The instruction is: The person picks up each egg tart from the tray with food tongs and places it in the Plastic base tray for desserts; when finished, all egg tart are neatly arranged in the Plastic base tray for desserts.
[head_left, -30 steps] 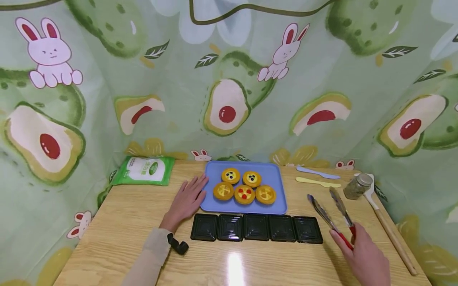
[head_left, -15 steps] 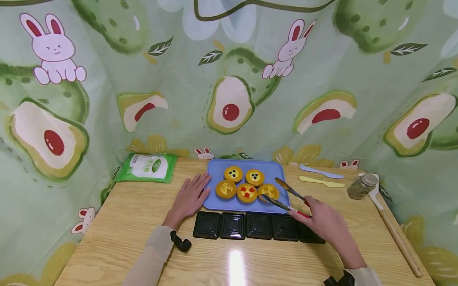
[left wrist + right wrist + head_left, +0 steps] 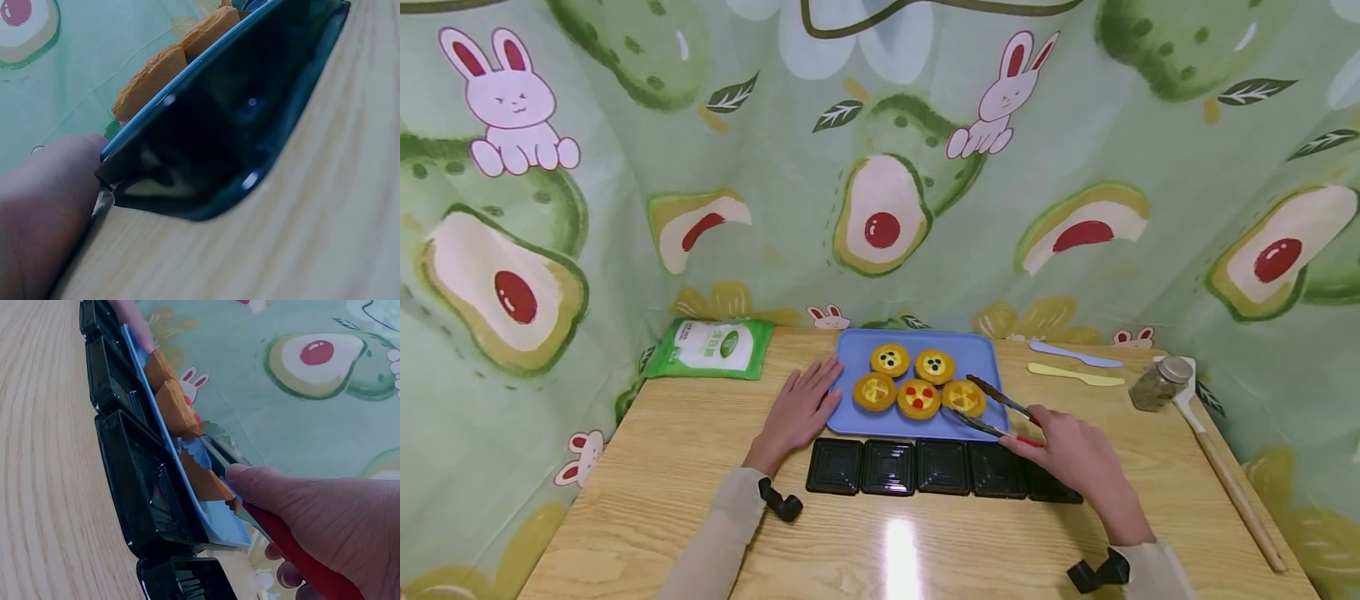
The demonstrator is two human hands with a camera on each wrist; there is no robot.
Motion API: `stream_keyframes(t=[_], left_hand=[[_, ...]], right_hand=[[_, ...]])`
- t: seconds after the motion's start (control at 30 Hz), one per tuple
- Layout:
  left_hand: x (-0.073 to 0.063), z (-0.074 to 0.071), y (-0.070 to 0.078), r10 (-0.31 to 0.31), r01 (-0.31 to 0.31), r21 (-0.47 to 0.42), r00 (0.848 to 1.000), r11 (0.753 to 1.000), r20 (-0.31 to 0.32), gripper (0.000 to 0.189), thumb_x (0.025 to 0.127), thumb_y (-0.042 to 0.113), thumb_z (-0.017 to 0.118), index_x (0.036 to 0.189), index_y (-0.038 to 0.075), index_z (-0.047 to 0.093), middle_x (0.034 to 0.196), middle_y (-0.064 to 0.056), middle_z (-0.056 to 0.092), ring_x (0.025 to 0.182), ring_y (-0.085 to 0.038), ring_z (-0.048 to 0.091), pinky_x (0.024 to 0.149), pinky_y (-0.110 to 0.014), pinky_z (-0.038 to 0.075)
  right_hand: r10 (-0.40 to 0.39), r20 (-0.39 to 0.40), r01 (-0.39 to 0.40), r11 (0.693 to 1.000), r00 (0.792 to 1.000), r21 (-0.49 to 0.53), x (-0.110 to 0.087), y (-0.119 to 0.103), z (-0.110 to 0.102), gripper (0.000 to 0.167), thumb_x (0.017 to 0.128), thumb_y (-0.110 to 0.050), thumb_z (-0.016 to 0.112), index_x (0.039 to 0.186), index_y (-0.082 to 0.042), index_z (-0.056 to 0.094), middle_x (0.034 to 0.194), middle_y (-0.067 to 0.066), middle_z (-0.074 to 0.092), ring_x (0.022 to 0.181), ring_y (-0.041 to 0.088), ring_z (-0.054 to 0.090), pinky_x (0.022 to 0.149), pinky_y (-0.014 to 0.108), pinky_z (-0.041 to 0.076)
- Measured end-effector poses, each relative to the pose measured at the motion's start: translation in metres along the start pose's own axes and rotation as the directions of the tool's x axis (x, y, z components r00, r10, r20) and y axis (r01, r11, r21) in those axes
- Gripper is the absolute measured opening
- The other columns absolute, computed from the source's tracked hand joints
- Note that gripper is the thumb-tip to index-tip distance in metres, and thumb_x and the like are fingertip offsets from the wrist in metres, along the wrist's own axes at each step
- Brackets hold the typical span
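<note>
My left hand (image 3: 797, 408) lies flat on the wooden table with its fingertips at the left edge of a blue tray (image 3: 955, 339). Several egg tarts sit on the tray; two bear dark berries and the middle front one (image 3: 919, 400) has red pieces. My right hand (image 3: 1078, 454) grips metal tongs (image 3: 1003, 400) by their red handles (image 3: 281, 540). The spread tong arms straddle the front right tart (image 3: 964, 398); whether they touch it I cannot tell. A row of black square plastic containers (image 3: 889, 468) runs along the tray's near side, the rightmost partly behind my right hand.
A green-and-white packet (image 3: 711, 350) lies at the back left. Behind my right hand are a blue knife (image 3: 1075, 354), a yellow knife (image 3: 1075, 374), a glass jar (image 3: 1157, 385) and a wooden-handled spatula (image 3: 1232, 492). A patterned curtain (image 3: 775, 242) encloses the table.
My right hand has carried the tongs left, from beside the tray to around the front right tart, where they have stayed for the last half second. My left hand has kept its place.
</note>
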State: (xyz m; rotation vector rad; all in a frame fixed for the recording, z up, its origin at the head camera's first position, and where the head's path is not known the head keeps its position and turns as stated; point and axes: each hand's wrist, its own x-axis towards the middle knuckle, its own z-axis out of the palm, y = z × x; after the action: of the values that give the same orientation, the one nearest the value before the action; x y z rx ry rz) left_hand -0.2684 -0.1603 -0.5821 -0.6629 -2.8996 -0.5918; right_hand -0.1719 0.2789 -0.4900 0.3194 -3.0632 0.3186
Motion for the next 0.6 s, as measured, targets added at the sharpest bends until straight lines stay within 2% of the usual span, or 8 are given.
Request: stream_keyframes(t=[0.2, 0.6], left_hand=[[-0.0006, -0.0012, -0.0003, -0.018, 0.019, -0.013, 1.0, 1.0, 0.025, 0.061, 0.112, 0.051, 0.032, 0.168, 0.027, 0.027, 0.173, 0.008, 0.02, 0.161, -0.026, 0.018, 0.129, -0.055, 0.009], [-0.0008, -0.003, -0.0003, -0.016, 0.016, -0.007, 1.0, 1.0, 0.023, 0.061, 0.112, 0.051, 0.033, 0.167, 0.026, 0.027, 0.173, 0.006, 0.021, 0.161, -0.028, 0.019, 0.129, -0.056, 0.009]], right_hand=[[-0.021, -0.004, 0.021, 1.0, 1.0, 0.006, 0.0026, 0.0025, 0.0049, 0.061, 0.089, -0.069, 0.07, 0.098, -0.01, 0.064, 0.061, -0.004, 0.041, 0.051, 0.013, 0.042, 0.042, 0.03, 0.03], [-0.065, -0.032, 0.066, 0.998, 0.997, 0.006, 0.0029, 0.0073, 0.0093, 0.052, 0.09, -0.064, 0.073, 0.091, -0.014, 0.06, 0.062, -0.005, 0.037, 0.051, 0.012, 0.039, 0.044, 0.029, 0.026]])
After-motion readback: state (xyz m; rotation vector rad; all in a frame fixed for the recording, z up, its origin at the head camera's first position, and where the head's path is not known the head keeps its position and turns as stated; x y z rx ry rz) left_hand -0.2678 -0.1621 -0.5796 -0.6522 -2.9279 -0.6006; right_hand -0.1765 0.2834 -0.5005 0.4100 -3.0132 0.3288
